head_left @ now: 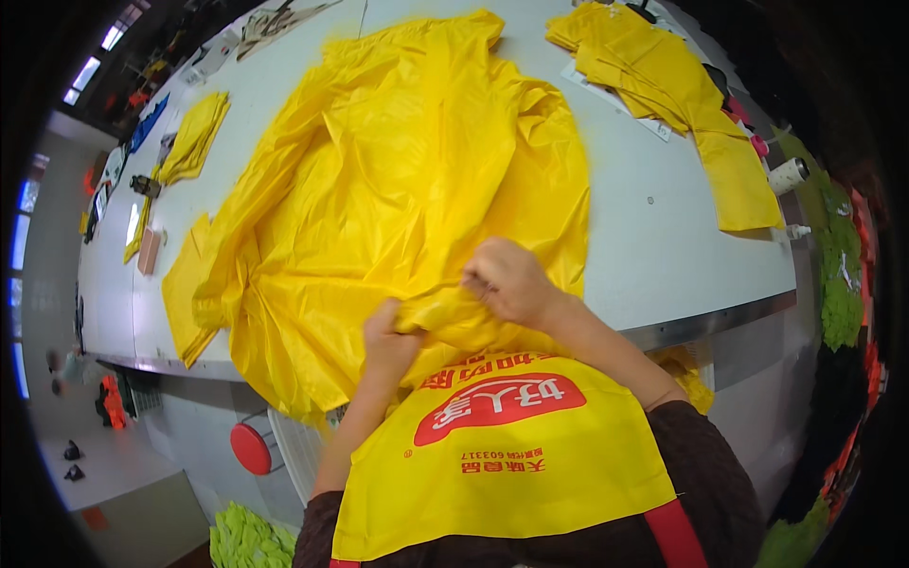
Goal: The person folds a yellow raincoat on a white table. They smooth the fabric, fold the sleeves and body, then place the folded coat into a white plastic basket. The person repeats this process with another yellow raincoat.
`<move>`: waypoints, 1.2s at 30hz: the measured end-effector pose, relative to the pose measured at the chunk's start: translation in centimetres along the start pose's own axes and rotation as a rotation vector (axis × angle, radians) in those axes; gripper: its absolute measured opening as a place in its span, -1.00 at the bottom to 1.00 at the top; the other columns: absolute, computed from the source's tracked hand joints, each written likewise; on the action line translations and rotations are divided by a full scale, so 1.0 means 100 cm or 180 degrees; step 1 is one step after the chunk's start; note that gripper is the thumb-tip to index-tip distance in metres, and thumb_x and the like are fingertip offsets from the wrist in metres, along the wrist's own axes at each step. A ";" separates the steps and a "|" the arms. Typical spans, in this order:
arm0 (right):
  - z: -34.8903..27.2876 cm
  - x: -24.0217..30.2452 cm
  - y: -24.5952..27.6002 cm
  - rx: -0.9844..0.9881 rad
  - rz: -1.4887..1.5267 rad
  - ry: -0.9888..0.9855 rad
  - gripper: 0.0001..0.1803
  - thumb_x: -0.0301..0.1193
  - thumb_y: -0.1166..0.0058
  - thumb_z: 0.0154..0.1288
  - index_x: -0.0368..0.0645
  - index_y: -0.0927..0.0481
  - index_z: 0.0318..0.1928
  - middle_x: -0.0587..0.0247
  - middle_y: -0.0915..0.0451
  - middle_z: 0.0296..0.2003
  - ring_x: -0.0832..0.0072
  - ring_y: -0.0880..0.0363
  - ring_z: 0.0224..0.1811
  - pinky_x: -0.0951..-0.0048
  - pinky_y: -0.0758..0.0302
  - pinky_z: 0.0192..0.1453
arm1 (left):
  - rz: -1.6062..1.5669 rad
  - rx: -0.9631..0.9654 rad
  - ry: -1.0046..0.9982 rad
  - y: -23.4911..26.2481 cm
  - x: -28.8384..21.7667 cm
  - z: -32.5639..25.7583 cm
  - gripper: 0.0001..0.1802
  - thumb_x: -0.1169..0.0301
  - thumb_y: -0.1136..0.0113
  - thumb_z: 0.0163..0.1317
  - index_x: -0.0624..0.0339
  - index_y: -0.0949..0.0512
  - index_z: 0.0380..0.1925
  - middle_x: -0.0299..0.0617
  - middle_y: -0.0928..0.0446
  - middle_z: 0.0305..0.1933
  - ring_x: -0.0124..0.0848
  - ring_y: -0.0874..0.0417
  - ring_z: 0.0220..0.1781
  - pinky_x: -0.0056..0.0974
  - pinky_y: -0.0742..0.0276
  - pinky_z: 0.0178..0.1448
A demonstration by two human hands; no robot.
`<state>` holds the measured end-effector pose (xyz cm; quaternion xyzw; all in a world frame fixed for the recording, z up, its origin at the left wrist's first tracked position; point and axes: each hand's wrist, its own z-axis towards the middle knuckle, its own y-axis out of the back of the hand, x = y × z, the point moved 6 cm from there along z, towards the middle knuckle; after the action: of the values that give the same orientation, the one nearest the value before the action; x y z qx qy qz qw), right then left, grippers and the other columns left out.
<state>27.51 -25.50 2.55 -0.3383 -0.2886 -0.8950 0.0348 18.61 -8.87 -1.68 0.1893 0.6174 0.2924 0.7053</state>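
A large yellow garment (417, 170) of thin, shiny fabric is spread over the white table, creased and partly hanging over the near edge. A gathered edge runs along its far side; its exact kind I cannot tell. My left hand (390, 339) is closed on a bunched part of the garment near the table's front edge. Just to the right and a little farther away, my right hand (511, 281) pinches the same bunch with curled fingers. Folds of fabric lie between the two hands, close in front of my yellow apron (511, 454).
Stacked yellow fabric pieces (653, 71) lie at the far right, beside a white bottle (788, 176). More yellow pieces (194, 137) rest at the left, near a pinkish block (150, 251). Below the table's metal edge (710, 320) are a red stool (250, 449) and lime-green fabric (251, 538).
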 end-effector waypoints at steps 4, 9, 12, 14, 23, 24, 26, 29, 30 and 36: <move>-0.003 0.060 -0.076 0.1682 0.1605 -0.0499 -0.71 -0.26 -0.21 0.06 -0.17 -0.43 -0.35 0.10 -0.46 -0.51 0.14 -0.48 -0.42 0.25 -0.41 -0.36 | -0.3469 -0.1462 0.0903 0.014 0.094 0.040 -0.88 0.44 -0.04 0.21 0.15 -0.46 -0.25 -0.25 -0.54 -0.31 -0.42 -0.54 -0.33 -0.41 -0.44 -0.28; 0.022 -0.032 -0.017 0.0157 -0.0044 0.0014 -0.79 -0.38 -0.17 0.03 -0.17 -0.42 -0.40 0.08 -0.45 -0.55 0.13 -0.48 -0.50 0.29 -0.42 -0.45 | -0.2964 -0.1025 0.1872 -0.037 0.045 0.015 -0.85 0.32 -0.13 0.17 0.15 -0.45 -0.38 -0.34 -0.41 -0.50 -0.56 -0.39 -0.47 -0.45 -0.34 -0.38; 0.010 -0.057 0.013 -0.0496 -0.0366 -0.0816 -0.85 -0.53 -0.13 -0.02 -0.16 -0.41 -0.43 0.12 -0.42 -0.62 0.19 -0.46 -0.58 0.32 -0.41 -0.52 | -0.1788 0.0074 0.1358 -0.052 -0.004 -0.004 -0.82 0.52 -0.25 -0.01 0.21 -0.45 -0.39 -0.33 -0.43 -0.48 -0.59 -0.41 -0.45 -0.43 -0.38 -0.37; 0.005 0.000 0.010 -0.0545 0.0483 -0.1287 -0.86 -0.58 -0.09 -0.04 -0.16 -0.40 -0.45 0.12 -0.40 -0.64 0.21 -0.46 -0.60 0.32 -0.41 -0.52 | -0.0667 -0.0303 0.0526 -0.031 0.004 0.004 -0.88 0.57 -0.17 0.01 0.21 -0.42 -0.47 -0.32 -0.42 -0.53 -0.58 -0.39 -0.51 -0.44 -0.34 -0.42; -0.008 -0.045 0.021 -0.0769 -0.0662 -0.0753 -0.77 -0.64 0.00 -0.08 -0.21 -0.37 -0.32 0.07 -0.45 -0.47 0.10 -0.50 -0.44 0.23 -0.47 -0.40 | -0.0326 -0.0047 0.0562 -0.034 -0.002 -0.007 -0.81 0.71 0.01 -0.20 0.22 -0.33 -0.53 -0.10 -0.28 -0.57 -0.23 -0.34 -0.51 -0.27 -0.30 -0.41; -0.014 -0.048 0.024 -0.0726 -0.0545 -0.0827 -0.76 -0.64 0.00 -0.08 -0.22 -0.37 -0.32 0.06 -0.45 -0.47 0.11 -0.50 -0.44 0.24 -0.47 -0.40 | -0.0889 0.0448 0.1072 -0.057 0.000 -0.018 -0.81 0.70 0.00 -0.20 0.22 -0.34 -0.53 -0.09 -0.29 -0.56 -0.20 -0.34 -0.50 -0.27 -0.30 -0.40; -0.033 -0.048 0.023 -0.0635 -0.0297 -0.0977 -0.74 -0.64 -0.01 -0.10 -0.23 -0.37 -0.30 0.05 -0.44 -0.47 0.12 -0.51 -0.42 0.26 -0.47 -0.39 | -0.0480 0.0064 0.0292 -0.047 -0.016 -0.011 -0.81 0.71 0.01 -0.19 0.22 -0.35 -0.52 -0.09 -0.30 -0.55 -0.20 -0.35 -0.49 -0.27 -0.30 -0.41; -0.044 -0.025 0.029 -0.0408 0.0091 -0.1532 -0.70 -0.64 -0.04 -0.13 -0.24 -0.37 -0.27 0.04 -0.45 -0.46 0.14 -0.52 -0.43 0.28 -0.47 -0.40 | 0.0357 -0.0751 -0.0212 0.004 -0.010 0.010 -0.80 0.73 0.03 -0.19 0.24 -0.35 -0.52 -0.06 -0.32 -0.52 -0.19 -0.36 -0.47 -0.28 -0.29 -0.40; -0.045 -0.023 0.025 -0.0477 0.0095 -0.1359 -0.69 -0.64 -0.05 -0.13 -0.24 -0.37 -0.27 0.04 -0.45 -0.46 0.15 -0.52 -0.43 0.29 -0.47 -0.40 | 0.0714 -0.0948 -0.0361 0.021 -0.024 0.022 -0.80 0.74 0.03 -0.17 0.24 -0.34 -0.52 -0.08 -0.33 -0.50 -0.22 -0.36 -0.48 -0.28 -0.29 -0.41; -0.021 -0.006 0.028 -0.0794 0.0268 -0.0983 -0.73 -0.67 0.00 -0.12 -0.20 -0.35 -0.32 0.20 -0.41 -0.49 0.33 -0.49 -0.50 0.44 -0.42 -0.43 | -0.1554 -0.1932 0.0915 0.019 0.006 0.024 -0.72 0.70 -0.05 0.00 0.13 -0.31 -0.31 -0.29 -0.39 -0.42 -0.51 -0.40 -0.51 -0.42 -0.27 -0.56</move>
<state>27.45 -29.08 2.32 -0.4850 -0.1631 -0.8591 -0.0146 20.71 -6.82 -0.58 -0.2220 0.6222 0.3088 0.6843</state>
